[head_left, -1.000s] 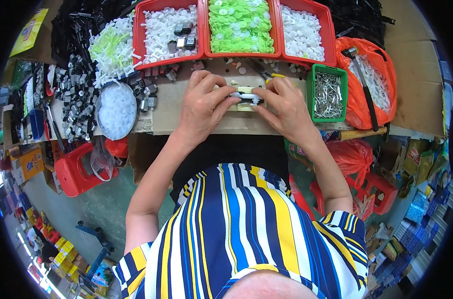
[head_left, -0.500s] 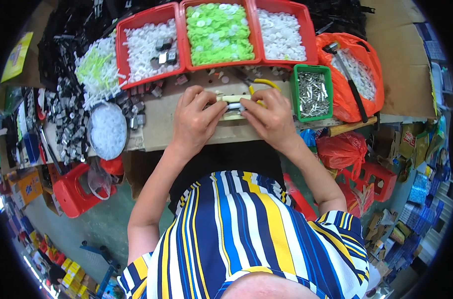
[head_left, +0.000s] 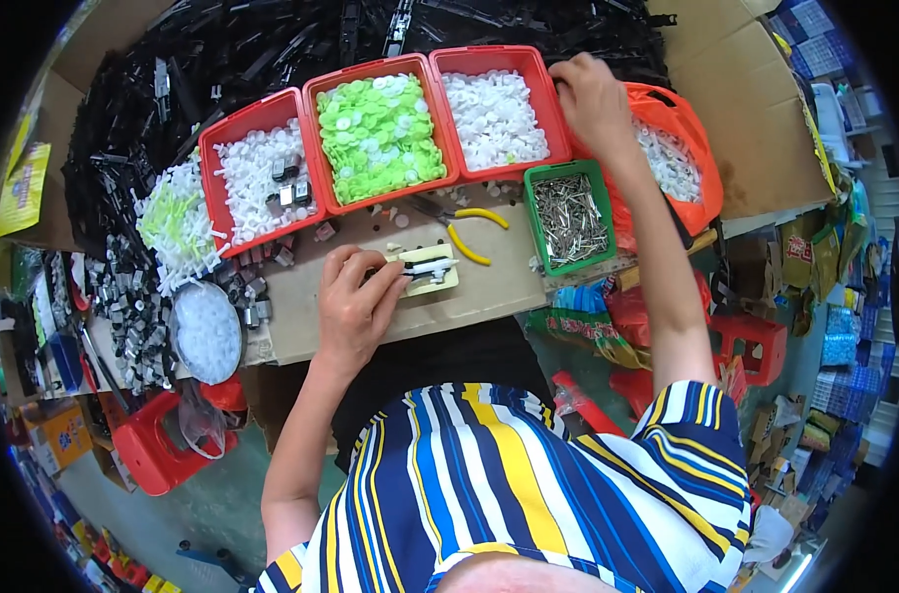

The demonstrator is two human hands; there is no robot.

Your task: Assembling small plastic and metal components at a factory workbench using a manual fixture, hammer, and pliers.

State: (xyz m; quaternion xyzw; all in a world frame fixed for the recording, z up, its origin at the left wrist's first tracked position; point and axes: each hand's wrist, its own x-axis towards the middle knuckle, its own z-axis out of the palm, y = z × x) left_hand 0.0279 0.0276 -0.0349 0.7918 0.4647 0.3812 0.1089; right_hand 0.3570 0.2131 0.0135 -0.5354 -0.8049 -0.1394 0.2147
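My left hand (head_left: 356, 301) is closed, thumb and fingers pinching one end of a small black-and-white plastic part (head_left: 431, 268). That part lies on a pale yellow block (head_left: 438, 286) on the bench. Over the right rim of a red tray of white plastic pieces (head_left: 494, 109) is my right hand (head_left: 595, 104), its fingers bent and closed. Whatever those fingertips grip is hidden, with black plastic parts (head_left: 622, 44) just behind them. Pliers with yellow handles (head_left: 466, 222) rest beyond the block.
Two more red trays hold green discs (head_left: 380, 138) and white pieces (head_left: 257, 178). A green box of metal pins (head_left: 571, 219) stands beside an orange bag (head_left: 701, 158). To the left are a clear bowl (head_left: 207, 331) and small metal parts (head_left: 143, 321). Cardboard (head_left: 756, 109) walls the right.
My right hand has left the plastic part and reached forward and right to the tray's edge. My left hand stays at the part. The view has shifted, showing more of the black pile.
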